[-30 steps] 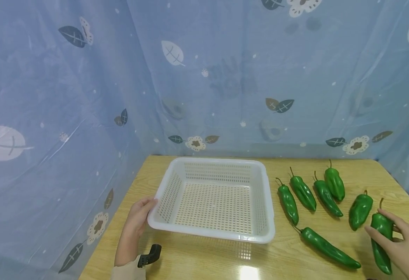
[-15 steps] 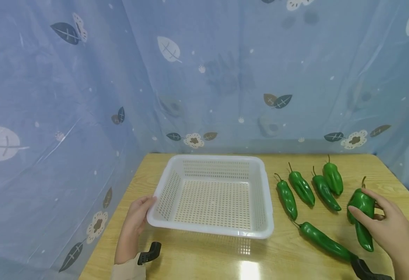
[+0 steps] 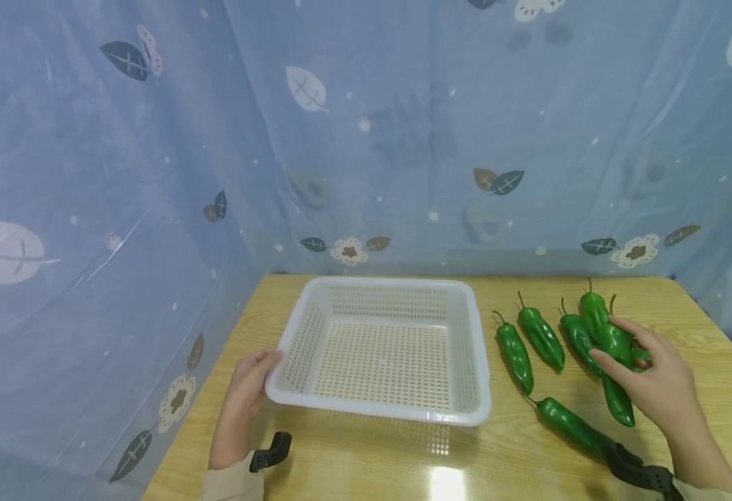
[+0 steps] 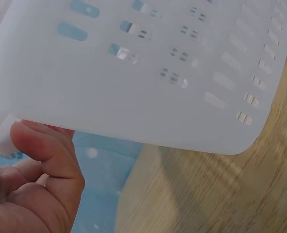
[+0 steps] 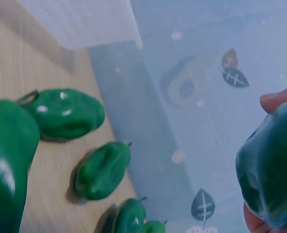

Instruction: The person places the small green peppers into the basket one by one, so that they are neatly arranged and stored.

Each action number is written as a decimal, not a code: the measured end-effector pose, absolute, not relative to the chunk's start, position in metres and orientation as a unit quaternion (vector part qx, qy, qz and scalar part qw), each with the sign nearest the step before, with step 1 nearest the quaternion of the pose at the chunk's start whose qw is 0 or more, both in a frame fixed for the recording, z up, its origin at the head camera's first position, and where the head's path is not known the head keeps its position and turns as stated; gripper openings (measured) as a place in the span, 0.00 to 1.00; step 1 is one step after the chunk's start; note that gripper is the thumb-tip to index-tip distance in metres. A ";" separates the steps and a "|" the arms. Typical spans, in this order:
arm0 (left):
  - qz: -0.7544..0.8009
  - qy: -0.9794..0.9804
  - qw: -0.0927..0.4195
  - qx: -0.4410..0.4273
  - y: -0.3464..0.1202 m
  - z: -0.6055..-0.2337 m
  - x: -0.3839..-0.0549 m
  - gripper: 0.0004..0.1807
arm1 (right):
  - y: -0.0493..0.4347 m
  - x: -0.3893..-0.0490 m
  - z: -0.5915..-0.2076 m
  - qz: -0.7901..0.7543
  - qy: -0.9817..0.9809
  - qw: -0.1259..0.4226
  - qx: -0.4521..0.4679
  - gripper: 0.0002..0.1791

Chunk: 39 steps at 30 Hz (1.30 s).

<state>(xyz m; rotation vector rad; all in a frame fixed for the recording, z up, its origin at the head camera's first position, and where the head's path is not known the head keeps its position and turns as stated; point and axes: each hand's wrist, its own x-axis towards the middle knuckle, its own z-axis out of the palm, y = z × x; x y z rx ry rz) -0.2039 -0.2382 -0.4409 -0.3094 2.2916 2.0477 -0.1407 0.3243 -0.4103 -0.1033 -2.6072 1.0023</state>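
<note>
Both hands are occupied at the wood-grained worktop (image 3: 335, 445). The left hand (image 3: 250, 383) is bent around the rim of a white basket (image 3: 375, 409), thumb and fingers pinching it on the left side near the front corner; the basket is at the middle of the scene. The right hand (image 3: 660, 376) is partly closed, with thumb and fingers set on opposite sides of a green pepper (image 3: 618, 342), well to the right of the basket. A little more green shows behind these fingers; whether it belongs to a second pepper I cannot tell, nor whether the gripped one touches the worktop. In the head view it overlaps the two rear peppers (image 3: 580, 341). Two slim peppers (image 3: 541, 339) lie between these and the basket. A long pepper (image 3: 568, 423) lies nearer the front, its far end covered by the black wrist mount (image 3: 632, 470). Behind hangs a blue patterned curtain (image 3: 403, 174).
</note>
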 end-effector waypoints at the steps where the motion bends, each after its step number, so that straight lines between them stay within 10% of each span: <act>1: 0.665 0.740 0.027 -0.100 -0.238 -0.441 -0.203 0.22 | 0.322 -0.142 -0.409 0.353 -0.919 0.173 -0.033 0.38; 39: 0.679 0.728 0.017 -0.091 -0.236 -0.443 -0.204 0.24 | 0.201 -0.227 -0.365 0.387 -0.907 0.122 0.110 0.34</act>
